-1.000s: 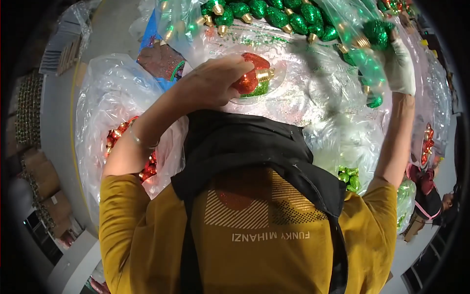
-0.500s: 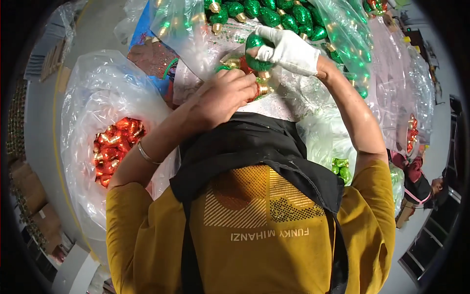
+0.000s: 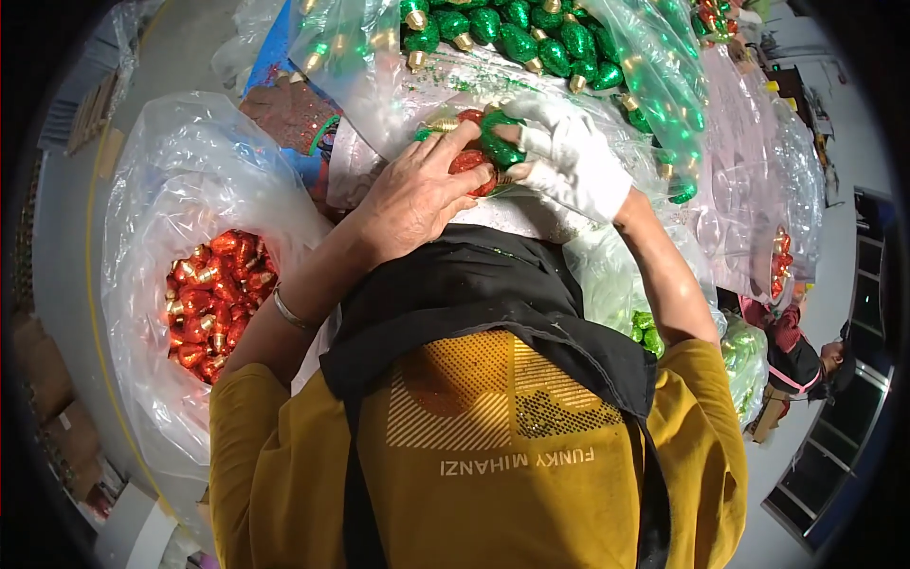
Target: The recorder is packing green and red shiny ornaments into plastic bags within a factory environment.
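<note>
A small cluster of glittery bulb-shaped ornaments with gold caps lies between my hands on a whitish sheet [image 3: 536,216]. My bare left hand [image 3: 422,190] curls its fingers over a red bulb ornament [image 3: 469,161] in that cluster. In a white glove with the fingertips showing, my right hand [image 3: 572,156] grips a green bulb ornament [image 3: 500,139] and sets it against the red ones. Part of another green ornament peeks out beside my left fingers. Beyond my hands lies a pile of green bulb ornaments [image 3: 517,43], loose and partly under clear plastic.
At my left stands a clear plastic bag [image 3: 152,275] holding red ornaments [image 3: 213,299]. Light green ornaments [image 3: 647,334] sit in plastic by my right elbow. Clear plastic sheeting [image 3: 744,180] covers the right side, where another person [image 3: 801,356] is visible farther off.
My right hand has brought the green ornament down and nearer, into the cluster. My left hand has flattened slightly over the red ornaments. The view has shifted a little.
</note>
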Demonstrator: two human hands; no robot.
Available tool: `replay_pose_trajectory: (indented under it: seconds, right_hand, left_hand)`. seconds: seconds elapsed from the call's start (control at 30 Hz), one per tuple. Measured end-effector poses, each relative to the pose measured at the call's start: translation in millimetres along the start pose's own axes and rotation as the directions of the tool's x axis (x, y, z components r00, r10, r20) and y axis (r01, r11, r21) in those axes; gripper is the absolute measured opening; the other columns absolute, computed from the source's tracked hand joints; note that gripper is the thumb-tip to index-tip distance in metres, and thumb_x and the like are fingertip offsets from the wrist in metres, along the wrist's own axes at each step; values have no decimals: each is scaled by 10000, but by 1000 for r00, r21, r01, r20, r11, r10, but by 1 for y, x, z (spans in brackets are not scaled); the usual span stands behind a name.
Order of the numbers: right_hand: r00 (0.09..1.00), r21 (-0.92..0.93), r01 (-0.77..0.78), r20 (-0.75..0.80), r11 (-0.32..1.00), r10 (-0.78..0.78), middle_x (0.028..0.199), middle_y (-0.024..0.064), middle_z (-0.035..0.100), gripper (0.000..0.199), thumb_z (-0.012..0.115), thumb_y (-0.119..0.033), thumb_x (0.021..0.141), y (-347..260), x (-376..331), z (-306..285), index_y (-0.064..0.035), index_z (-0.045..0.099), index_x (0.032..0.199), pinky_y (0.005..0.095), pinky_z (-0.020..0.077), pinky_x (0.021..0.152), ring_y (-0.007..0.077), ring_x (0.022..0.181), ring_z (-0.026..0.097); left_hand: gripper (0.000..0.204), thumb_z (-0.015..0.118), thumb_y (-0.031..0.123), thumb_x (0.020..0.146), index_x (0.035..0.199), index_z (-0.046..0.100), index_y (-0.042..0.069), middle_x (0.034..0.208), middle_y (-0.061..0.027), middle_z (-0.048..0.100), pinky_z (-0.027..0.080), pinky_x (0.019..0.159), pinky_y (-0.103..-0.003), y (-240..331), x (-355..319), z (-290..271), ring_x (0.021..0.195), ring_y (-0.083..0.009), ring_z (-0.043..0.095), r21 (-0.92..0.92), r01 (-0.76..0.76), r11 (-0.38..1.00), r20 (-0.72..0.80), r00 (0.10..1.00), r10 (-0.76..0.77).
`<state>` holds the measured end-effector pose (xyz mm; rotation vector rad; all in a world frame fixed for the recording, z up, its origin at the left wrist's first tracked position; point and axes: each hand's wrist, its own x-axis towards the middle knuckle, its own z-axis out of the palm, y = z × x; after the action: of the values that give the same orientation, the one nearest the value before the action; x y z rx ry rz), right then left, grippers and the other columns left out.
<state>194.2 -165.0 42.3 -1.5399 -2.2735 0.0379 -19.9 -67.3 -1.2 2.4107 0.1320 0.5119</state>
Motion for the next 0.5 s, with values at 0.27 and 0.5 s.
replay_pose_trajectory:
  seconds: [0.27,0.5]
  right_hand:
    - [905,-17,-333,275,943,324,1096,158,558,224,619,-177,795,-5,5,1,-59,637,985,367,463,854,334,1036,541]
    - [840,407,-429,-148,806,522,1016,101,607,206,648,-54,724,-33,-53,-2,-39,624,928,306,475,801,244,954,591]
  left_hand:
    - [351,670,82,749,1085,579,49,1311,-191,463,419,895,-441,-3,7,-4,1107,-371,512,33,-77,997,76,994,74]
    - [339,650,61,737,1061,555,32,1297,-173,492,447,809,-420,4,26,6,1006,-355,573,121,-87,989,199,978,61]
